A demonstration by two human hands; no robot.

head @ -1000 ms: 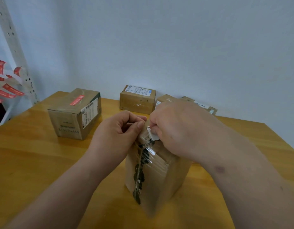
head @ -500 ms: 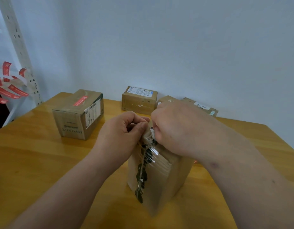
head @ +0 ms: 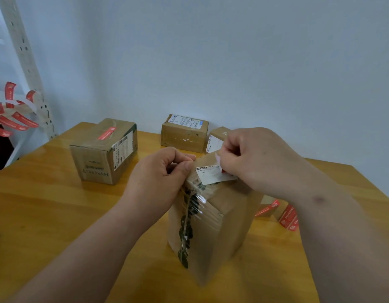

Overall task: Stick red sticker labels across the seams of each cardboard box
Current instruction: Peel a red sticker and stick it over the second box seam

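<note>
- Head view: left hand pinches the upright tape-wrapped brown cardboard box at its top edge.
- Right hand, its grip pinched on something small, hovers over the white label.
- Red sticker labels lie on the wooden bench beneath the right wrist.

Between the hands, a brown cardboard box is showing a dark green leafy print; red sticker labels are lying under the right forearm on the honey-yellow counter.

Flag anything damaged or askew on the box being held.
The near box has crumpled clear tape over its front seam, and the white label on top sits crooked, one corner pinched by the right hand.
</note>
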